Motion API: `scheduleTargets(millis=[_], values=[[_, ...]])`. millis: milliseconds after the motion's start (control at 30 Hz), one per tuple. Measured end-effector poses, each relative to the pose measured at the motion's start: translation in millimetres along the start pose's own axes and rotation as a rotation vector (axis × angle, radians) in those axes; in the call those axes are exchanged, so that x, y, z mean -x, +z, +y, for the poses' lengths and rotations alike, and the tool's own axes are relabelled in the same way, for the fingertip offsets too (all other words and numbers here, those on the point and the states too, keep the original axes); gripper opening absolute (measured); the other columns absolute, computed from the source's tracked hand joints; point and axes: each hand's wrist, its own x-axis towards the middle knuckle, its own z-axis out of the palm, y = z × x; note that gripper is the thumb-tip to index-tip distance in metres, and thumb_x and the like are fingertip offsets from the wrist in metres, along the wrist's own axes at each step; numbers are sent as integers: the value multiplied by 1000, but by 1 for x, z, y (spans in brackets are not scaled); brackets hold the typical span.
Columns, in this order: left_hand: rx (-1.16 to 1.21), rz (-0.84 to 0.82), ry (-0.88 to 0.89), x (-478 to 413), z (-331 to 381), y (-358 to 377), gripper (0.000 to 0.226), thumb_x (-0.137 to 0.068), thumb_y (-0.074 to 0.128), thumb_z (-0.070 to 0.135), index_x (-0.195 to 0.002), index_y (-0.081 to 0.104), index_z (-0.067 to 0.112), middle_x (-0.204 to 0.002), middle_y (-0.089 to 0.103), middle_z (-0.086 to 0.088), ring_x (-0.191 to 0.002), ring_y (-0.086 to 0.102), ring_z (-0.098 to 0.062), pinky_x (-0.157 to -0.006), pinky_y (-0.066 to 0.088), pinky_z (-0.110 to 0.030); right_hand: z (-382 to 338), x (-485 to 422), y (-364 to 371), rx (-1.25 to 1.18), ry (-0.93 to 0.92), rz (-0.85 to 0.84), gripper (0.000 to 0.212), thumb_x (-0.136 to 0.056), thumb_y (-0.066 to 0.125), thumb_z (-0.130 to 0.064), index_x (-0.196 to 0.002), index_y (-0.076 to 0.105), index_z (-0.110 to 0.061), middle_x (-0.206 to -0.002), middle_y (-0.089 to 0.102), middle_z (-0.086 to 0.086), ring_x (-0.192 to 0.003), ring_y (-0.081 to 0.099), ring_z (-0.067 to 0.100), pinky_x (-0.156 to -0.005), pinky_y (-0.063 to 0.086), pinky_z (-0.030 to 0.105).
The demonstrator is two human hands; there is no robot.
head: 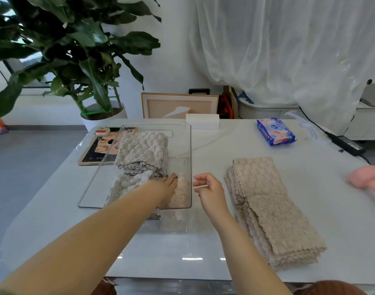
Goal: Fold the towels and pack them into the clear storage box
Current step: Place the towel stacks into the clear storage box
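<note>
Our left hand (168, 185) lies flat on a towel (181, 195) in the box (191, 150). Our right hand (208, 188), loose and empty, is nearer the long pile (271, 209) beside it.

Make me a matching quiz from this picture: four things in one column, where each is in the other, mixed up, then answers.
1 grey towel
2 beige towel stack
3 wipes pack
4 left hand

A on the table, right of the clear storage box
B far side of the table
C inside the box, far end
D pressing the pale pink towel in the box

Pairs: 1-C, 2-A, 3-B, 4-D
</note>
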Motion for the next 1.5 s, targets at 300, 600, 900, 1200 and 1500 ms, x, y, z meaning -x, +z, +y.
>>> scheduleTargets(millis=[300, 600, 900, 1200, 1500], values=[[265, 6, -10, 38, -4, -45, 100, -83, 70, 46, -152, 7, 12, -161, 7, -2, -145, 20, -27, -114, 29, -43, 1, -2, -21, -29, -19, 105, 44, -79, 41, 14, -86, 61, -25, -89, 64, 0, -73, 55, 11, -49, 38, 8], [384, 799, -30, 48, 55, -89, 32, -100, 41, 17, -130, 48, 10, -129, 47, -7, -116, 48, -27, -82, 49, -42, -8, 5, -54, -68, -33, 217, 41, -78, 40, 11, -85, 63, -22, -89, 65, 1, -75, 58, 15, -55, 41, 18], [1032, 382, -67, -26, 167, -88, 18, -91, 43, 6, -99, 58, -1, -109, 58, -17, -114, 53, -31, -82, 42, -29, 3, -30, -167, 631, 128, 509, 35, -87, 50, -13, -120, 57, -6, -125, 51, 15, -115, 48, 36, -93, 39, 39], [1247, 370, -259, -71, 190, -82, 45, -83, 56, 23, -125, 47, 9, -127, 41, -13, -119, 44, -34, -96, 41, -37, 22, -62, -173, 795, 244, 382, 32, -81, 54, -29, -110, 55, -15, -115, 57, 7, -112, 51, 34, -91, 36, 41], [1898, 342, -344, -69, 171, -89, 62, -97, 39, 49, -139, 38, 3, -134, 52, -17, -119, 54, -35, -101, 45, -39, -30, -44, -141, 0, -97, 312, 23, -83, 57, -7, -100, 47, -19, -90, 62, 3, -86, 61, 28, -73, 48, 38]])
